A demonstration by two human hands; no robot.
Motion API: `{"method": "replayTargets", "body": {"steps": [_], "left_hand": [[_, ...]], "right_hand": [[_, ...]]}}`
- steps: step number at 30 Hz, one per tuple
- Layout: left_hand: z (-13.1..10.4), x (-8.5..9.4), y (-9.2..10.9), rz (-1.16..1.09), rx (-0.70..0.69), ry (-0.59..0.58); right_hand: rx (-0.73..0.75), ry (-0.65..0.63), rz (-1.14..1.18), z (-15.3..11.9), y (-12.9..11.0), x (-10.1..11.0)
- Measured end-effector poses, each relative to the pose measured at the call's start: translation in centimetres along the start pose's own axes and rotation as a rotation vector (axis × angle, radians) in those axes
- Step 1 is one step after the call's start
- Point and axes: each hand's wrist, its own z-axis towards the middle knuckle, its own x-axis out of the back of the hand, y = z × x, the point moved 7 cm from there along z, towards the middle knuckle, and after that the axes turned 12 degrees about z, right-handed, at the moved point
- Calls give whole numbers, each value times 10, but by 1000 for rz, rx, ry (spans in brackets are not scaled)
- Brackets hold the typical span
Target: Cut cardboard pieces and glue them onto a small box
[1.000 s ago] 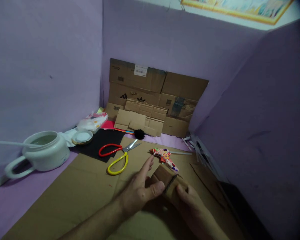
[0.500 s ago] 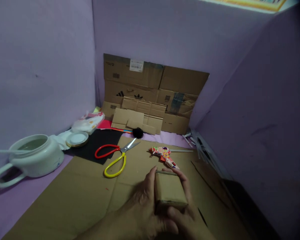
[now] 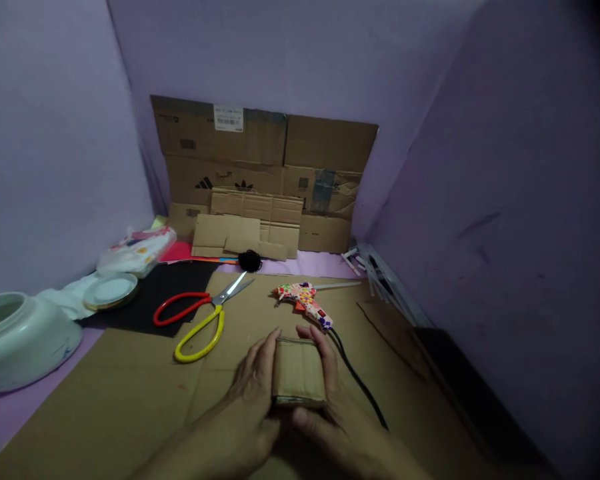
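Observation:
A small cardboard box (image 3: 300,372) sits between my two hands, low in the middle of the view. My left hand (image 3: 253,390) presses along its left side, fingers pointing away from me. On the other side, my right hand (image 3: 337,393) wraps round the right face, its thumb at the near lower edge. The box's underside is hidden. Just beyond my fingertips lies a flower-patterned glue gun (image 3: 305,301) with a clear glue stick (image 3: 338,285) in its back and a black cord (image 3: 360,380). Scissors (image 3: 207,313) with one red and one yellow handle lie open to the left.
A flat cardboard sheet (image 3: 105,393) covers the table. Left stand a white pot (image 3: 30,347), a round lid (image 3: 111,289) and black paper (image 3: 155,287). Cardboard pieces (image 3: 260,160) lean against the back wall, a black yarn bundle (image 3: 250,261) before them. Glue sticks (image 3: 385,277) lie right.
The view has swung right, so things appear shifted left. The box is turned a little straighter between my hands, and more of the glue gun's cord shows. Both hands still hold the box.

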Motion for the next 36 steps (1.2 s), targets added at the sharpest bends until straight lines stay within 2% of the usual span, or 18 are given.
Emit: {"method": "replayTargets", "body": {"steps": [3, 7, 10, 14, 16, 18, 20, 21, 23, 28, 32, 36], "left_hand": [[1, -5, -1, -10, 15, -13], [3, -4, 2, -201, 27, 10], [7, 2, 5, -298, -1, 78], [10, 19, -4, -246, 66, 214], [11, 27, -8, -226, 100, 245], [12, 33, -11, -214, 113, 249], [13, 35, -11, -198, 122, 231], [13, 35, -12, -189, 132, 216], [13, 34, -12, -189, 147, 184], [13, 30, -12, -261, 142, 108], [12, 28, -15, -155, 167, 51], [12, 30, -15, -89, 194, 49]], "right_hand": [[-47, 1, -46, -1, 4, 0], [44, 75, 21, 0, -1, 5], [94, 89, -9, 2, -2, 7], [174, 83, -148, 3, -9, 13], [216, 184, -172, 3, -17, 28], [171, 401, -197, 3, -20, 56], [-5, 590, -285, 8, -13, 82], [-112, 623, -348, 14, -9, 92], [-270, 556, -460, 33, 0, 98], [-362, 382, -565, 74, 6, 84], [-389, 381, -570, 78, 9, 74], [-443, 408, -454, 80, 22, 78]]}}
